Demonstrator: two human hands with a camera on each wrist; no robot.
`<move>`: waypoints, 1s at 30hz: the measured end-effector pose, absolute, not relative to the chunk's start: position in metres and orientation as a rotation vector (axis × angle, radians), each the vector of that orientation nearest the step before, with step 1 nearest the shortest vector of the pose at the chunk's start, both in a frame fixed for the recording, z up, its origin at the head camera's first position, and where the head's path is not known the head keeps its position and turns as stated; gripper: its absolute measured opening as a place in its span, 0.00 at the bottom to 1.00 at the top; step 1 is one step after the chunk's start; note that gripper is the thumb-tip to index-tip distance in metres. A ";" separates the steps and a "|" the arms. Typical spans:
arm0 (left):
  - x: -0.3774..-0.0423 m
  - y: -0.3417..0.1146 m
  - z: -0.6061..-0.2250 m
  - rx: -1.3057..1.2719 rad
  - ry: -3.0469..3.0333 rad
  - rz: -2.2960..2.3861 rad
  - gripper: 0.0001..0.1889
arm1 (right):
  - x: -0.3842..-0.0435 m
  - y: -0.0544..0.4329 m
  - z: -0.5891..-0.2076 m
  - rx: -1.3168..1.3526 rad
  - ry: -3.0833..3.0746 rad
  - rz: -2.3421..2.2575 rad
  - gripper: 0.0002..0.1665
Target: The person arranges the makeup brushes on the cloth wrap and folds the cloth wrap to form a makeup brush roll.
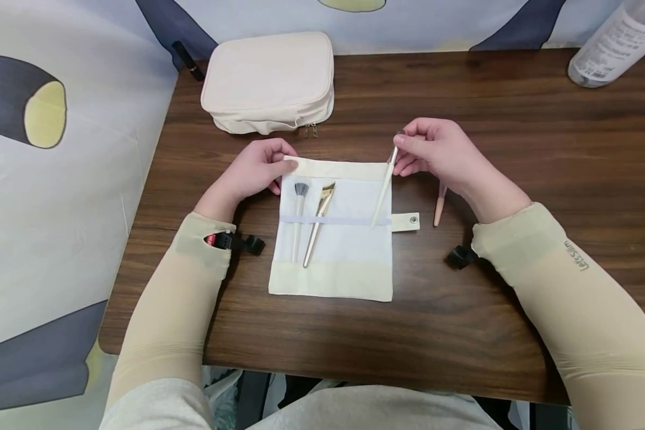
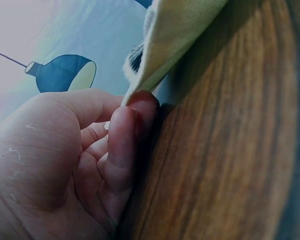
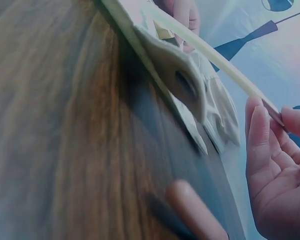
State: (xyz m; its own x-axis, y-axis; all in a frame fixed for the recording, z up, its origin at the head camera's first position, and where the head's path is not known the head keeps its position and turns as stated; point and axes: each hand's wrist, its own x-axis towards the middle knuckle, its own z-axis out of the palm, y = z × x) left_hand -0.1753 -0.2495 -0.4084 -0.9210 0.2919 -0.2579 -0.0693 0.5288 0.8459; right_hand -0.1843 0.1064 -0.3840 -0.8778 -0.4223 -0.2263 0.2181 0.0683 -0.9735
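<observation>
A cream and white cloth brush roll point(image 1: 344, 280) lies unfolded on the table. Its top left corner is pinched between thumb and fingers of my left hand point(image 1: 260, 166), and the left wrist view shows that cloth edge lifted. Tucked behind the roll's band are a grey-bristled makeup brush point(image 1: 299, 206) and a gold makeup brush with a slanted tip point(image 1: 316, 230). My right hand point(image 1: 438, 149) pinches a white-handled makeup brush point(image 1: 384, 190) near its upper end, the handle slanting down over the roll's right side. The fingers hide its head.
A pink-handled stick point(image 1: 439, 206) lies partly under my right hand, beside the roll's snap strap point(image 1: 405, 222). Behind stands a cream zip case point(image 1: 271, 77), with a black tube point(image 1: 187, 60) at its left. A clear labelled bottle point(image 1: 615, 48) is at the back right.
</observation>
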 end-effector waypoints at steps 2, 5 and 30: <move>-0.175 -0.248 -0.409 0.190 2.397 1.354 0.08 | -0.185 0.104 -0.385 -0.192 1.902 -1.851 0.15; -0.175 -0.246 -0.408 0.201 2.405 1.367 0.07 | -0.188 0.100 -0.385 -0.188 1.911 -1.847 0.17; -0.172 -0.247 -0.409 0.175 2.409 1.360 0.06 | -0.197 0.072 -0.382 -0.171 1.935 -1.840 0.17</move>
